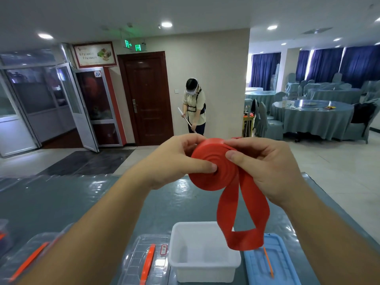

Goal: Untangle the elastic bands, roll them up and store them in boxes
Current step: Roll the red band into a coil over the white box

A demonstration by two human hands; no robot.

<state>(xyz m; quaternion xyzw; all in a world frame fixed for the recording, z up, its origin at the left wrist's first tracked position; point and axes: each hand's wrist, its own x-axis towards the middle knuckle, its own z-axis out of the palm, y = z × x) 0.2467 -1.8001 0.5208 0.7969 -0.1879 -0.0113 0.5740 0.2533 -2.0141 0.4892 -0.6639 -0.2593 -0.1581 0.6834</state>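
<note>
Red elastic band [213, 167] sits half-rolled in our grip, left hand [174, 161] and right hand [267, 167] both clamped on it. Its loose loop hangs above the white box [203, 254] on our glossy grey worktop [61, 202], in a dining hall.

red elastic band [213, 167] mostly wound into a flat coil, held up above the tabletop [61, 202]. loose tail hangs in a loop over the open white box [202, 256], which sits upright, nothing inside.

Recessed ceiling lights [166, 24] brighten the room evenly, and their glare streaks the glossy table cover [61, 202] under my arms. Walls and doorways bow at the frame's edges, and the far background is soft.
</note>
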